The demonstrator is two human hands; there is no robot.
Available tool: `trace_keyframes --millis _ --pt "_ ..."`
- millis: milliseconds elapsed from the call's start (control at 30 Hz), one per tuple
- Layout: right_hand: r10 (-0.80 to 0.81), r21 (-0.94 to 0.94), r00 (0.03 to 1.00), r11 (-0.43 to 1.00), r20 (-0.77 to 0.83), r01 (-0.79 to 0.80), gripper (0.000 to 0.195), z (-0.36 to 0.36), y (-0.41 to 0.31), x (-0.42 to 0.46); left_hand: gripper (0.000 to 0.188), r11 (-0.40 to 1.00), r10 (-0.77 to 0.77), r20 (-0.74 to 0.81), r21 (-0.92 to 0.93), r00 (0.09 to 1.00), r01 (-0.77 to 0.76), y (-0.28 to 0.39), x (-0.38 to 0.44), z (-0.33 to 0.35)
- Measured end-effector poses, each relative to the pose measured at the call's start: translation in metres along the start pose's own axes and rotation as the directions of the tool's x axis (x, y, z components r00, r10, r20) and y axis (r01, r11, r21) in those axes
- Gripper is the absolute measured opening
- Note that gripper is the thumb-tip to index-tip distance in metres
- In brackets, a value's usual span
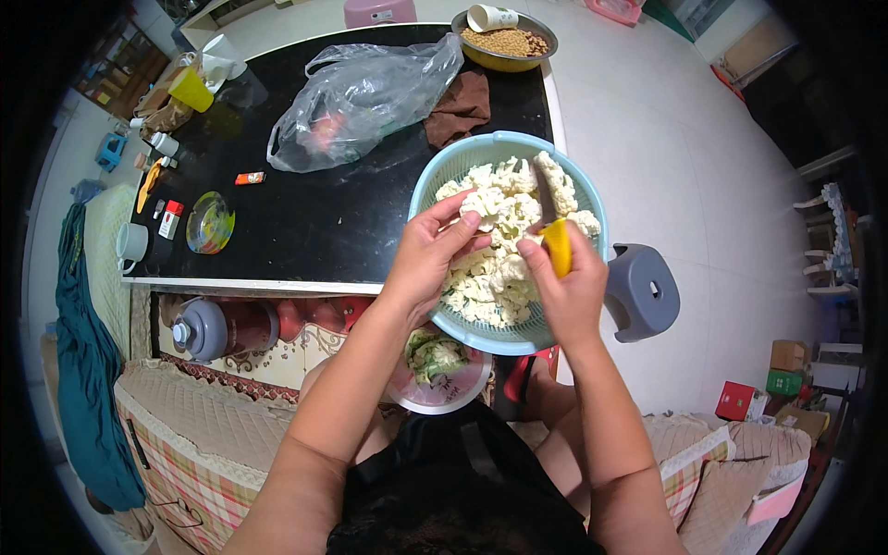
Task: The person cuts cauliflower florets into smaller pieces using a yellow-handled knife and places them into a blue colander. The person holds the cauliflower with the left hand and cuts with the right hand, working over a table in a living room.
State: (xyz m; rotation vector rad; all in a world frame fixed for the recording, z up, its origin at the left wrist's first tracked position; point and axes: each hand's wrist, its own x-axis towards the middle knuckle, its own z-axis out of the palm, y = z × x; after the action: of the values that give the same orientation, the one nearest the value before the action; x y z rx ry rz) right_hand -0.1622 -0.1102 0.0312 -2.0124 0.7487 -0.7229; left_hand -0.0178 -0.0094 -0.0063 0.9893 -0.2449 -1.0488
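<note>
Between the thumb and fingers of my left hand [433,250] is a white cauliflower floret [483,206], held above a light blue plastic basket [423,182]. My right hand [570,288] grips the yellow handle of a knife [557,248], whose dark blade points away from me, over the basket's far right part. Many cut cauliflower florets [496,295] fill the basket, which sits at the table's near right corner. Below it, close to my lap, a round pinkish bin [454,399] contains green leaves and cauliflower trimmings [433,357].
On the black table [305,222] lie a clear plastic bag [368,97], a brown cloth [461,107], a lighter [250,178] and a glass ashtray [210,223]. A bowl of beans [506,45] stands at the far corner. A grey stool [644,293] is right of the basket.
</note>
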Motion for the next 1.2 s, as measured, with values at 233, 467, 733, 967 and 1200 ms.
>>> trace_keyframes --millis 233,467,733,967,1200 --pt "-0.145 0.119 0.981 0.984 0.127 0.131 0.044 -0.002 0.024 0.017 0.038 0.96 0.047 0.16 0.265 0.986 -0.089 0.006 -0.007 0.006" --pt "0.163 0.343 0.946 0.904 0.282 -0.257 0.036 -0.008 0.019 0.014 0.033 0.983 -0.007 0.194 0.181 0.981 -0.028 0.009 -0.006 0.009" --pt "0.27 0.653 0.89 0.607 0.368 -0.454 0.042 -0.011 0.016 0.016 0.033 0.983 -0.094 0.27 -0.125 0.958 0.132 0.012 -0.005 -0.002" --pt "0.237 0.589 0.94 0.733 0.247 -0.34 0.049 -0.01 0.019 0.018 0.04 0.695 -0.096 0.317 0.7 0.943 -0.165 0.032 -0.016 -0.011" --pt "0.197 0.453 0.974 0.863 0.108 -0.224 0.045 0.017 0.022 0.004 0.04 0.866 0.127 0.251 0.444 0.96 -0.231 0.014 -0.015 0.016"
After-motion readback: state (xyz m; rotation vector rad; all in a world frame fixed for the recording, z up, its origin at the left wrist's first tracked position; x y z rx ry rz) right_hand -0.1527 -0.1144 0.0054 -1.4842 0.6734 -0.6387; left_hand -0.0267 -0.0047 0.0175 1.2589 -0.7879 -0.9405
